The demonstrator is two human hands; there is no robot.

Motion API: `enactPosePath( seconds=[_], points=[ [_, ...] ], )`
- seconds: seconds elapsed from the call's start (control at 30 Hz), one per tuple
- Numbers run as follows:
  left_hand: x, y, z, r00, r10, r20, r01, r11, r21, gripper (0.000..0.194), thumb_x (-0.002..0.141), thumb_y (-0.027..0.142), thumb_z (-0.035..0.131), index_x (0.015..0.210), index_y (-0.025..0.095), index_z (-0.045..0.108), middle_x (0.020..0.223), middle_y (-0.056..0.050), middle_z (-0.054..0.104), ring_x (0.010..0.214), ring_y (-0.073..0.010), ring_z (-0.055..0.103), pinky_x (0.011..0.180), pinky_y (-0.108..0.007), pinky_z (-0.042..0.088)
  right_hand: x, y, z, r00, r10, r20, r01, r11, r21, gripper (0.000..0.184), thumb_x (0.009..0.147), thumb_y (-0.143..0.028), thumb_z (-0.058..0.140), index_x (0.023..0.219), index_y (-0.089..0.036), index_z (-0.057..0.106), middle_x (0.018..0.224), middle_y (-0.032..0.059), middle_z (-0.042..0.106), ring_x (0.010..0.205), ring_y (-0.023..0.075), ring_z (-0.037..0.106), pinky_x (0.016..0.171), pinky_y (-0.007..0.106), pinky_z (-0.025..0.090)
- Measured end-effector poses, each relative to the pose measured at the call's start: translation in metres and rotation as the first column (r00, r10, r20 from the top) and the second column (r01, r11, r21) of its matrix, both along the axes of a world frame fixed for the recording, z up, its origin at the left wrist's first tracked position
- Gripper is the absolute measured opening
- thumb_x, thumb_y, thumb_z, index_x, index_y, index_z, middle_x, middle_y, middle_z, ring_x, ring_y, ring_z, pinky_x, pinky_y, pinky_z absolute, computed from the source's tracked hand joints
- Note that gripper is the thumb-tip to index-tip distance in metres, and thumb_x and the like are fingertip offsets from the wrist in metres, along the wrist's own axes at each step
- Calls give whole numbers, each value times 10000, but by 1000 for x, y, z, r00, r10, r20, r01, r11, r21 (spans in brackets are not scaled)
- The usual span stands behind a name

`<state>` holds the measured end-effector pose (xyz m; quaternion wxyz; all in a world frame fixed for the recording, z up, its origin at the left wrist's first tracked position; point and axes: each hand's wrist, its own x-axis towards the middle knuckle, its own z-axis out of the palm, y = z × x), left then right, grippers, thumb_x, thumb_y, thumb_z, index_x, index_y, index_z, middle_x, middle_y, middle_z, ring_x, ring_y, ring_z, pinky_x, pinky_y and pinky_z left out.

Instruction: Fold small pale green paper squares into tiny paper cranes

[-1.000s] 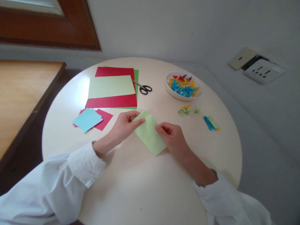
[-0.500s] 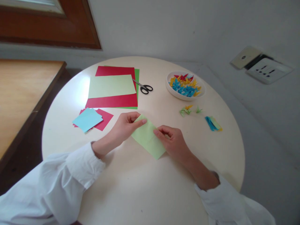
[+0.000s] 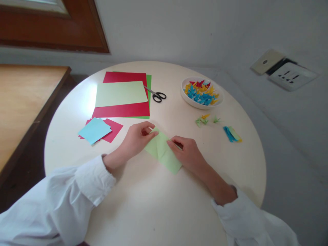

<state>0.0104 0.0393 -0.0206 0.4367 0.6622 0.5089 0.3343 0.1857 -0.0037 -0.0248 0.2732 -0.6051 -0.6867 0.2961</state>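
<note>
Paper (image 3: 167, 158) changed most: the pale green sheet had shown a broad diamond face; at this reading its outline was narrower, with a slanting crease or overlap visible near the middle. Its near corner had swung slightly toward four o'clock. Judged from that, the folding was under way and unfinished, the sheet being only loosely shaped.

Position: near the centre of the round table (image 3: 156, 212), between the two hands; contact with the tabletop could not be told. Left hand (image 3: 135, 139), at ten o'clock of the sheet, held its upper corner in a narrow pinch, thumb on top. Right hand (image 3: 191, 152), at three o'clock, pinched the far edge, thumb on top and fingers curled (fingertips underneath were hidden, so their exact grip went unrecorded).

Surroundings, by table clock: scissors (image 3: 159, 97) at twelve, tips on the large sheets (image 3: 120, 94) at eleven; small squares (image 3: 94, 130) at ten; bowl (image 3: 190, 101) of coloured folded pieces at one; loose folded pieces (image 3: 202, 121) at two; coloured strips (image 3: 230, 134) at three. These showed no clear rearrangement.
</note>
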Motion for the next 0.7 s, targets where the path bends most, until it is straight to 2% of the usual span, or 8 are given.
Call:
enactPosePath(
  seconds=[0.1, 0.17, 0.2, 0.27, 0.33, 0.47, 0.57, 0.7],
  points=[
    [-3, -1, -6, 975, 54, -217, 31, 928, 372, 179, 772, 247, 560, 933, 178, 597, 809, -40, 633, 761, -177, 574, 689, -307, 465, 0, 2, -1, 994, -11, 108, 8, 1000, 24, 280, 817, -296, 455, 570, -172, 497, 527, -23, 470, 522, 101, 407, 522, 238, 272],
    [-1, -6, -8, 940, 28, -339, 176, 813, 555, 149, 825, 204, 494, 893, 170, 622, 913, -82, 644, 895, -206, 575, 804, -362, 463, 1, 2, -1, 988, -5, 156, 1, 1000, 24, 278, 821, -288, 448, 573, -174, 500, 531, -19, 481, 525, 105, 417, 525, 240, 272],
    [0, -10, -9, 915, -29, -402, 278, 767, 578, 187, 852, 184, 448, 883, 160, 631, 914, -92, 650, 893, -203, 582, 818, -367, 468, 1, 3, -1, 985, 1, 174, -5, 1000, 22, 274, 821, -283, 447, 575, -175, 503, 533, -17, 486, 527, 107, 423, 527, 240, 274],
    [4, -19, -13, 836, -140, -531, 463, 699, 545, 241, 869, 143, 401, 924, 143, 636, 950, -110, 657, 914, -204, 593, 858, -377, 475, 1, 4, -1, 978, 7, 206, -12, 1000, 19, 261, 818, -274, 453, 582, -178, 514, 541, -11, 509, 534, 113, 438, 533, 240, 284],
    [8, -27, -19, 766, -181, -617, 562, 655, 506, 279, 869, 117, 379, 1000, 103, 625, 1029, -139, 647, 995, -220, 583, 915, -387, 465, 1, 4, -1, 971, 6, 237, -10, 1000, 16, 246, 816, -261, 461, 593, -180, 526, 559, 1, 542, 545, 120, 458, 542, 241, 297],
    [12, -34, -27, 685, -134, -716, 625, 613, 483, 332, 873, 125, 371, 1114, 33, 580, 1155, -180, 608, 1095, -252, 551, 979, -406, 433, 0, 5, 1, 949, -2, 316, 3, 1000, -5, 241, 825, -253, 468, 602, -182, 527, 573, 10, 565, 547, 124, 472, 548, 243, 308],
    [11, -34, -26, 669, -127, -733, 636, 608, 475, 343, 881, 139, 371, 1128, 13, 573, 1181, -196, 598, 1106, -261, 552, 980, -410, 432, 3, 4, 1, 917, -29, 398, 32, 1000, 0, 237, 819, -274, 498, 601, -186, 529, 558, 6, 557, 527, 127, 462, 536, 249, 307],
    [11, -34, -25, 662, -154, -733, 643, 620, 450, 338, 881, 132, 373, 1127, 18, 575, 1201, -204, 587, 1131, -266, 539, 980, -426, 425, 11, 3, -3, 901, -87, 425, 11, 984, 179, 111, 799, -219, 523, 708, -185, 578, 651, 29, 610, 603, 157, 529, 577, 263, 371]
  ],
)
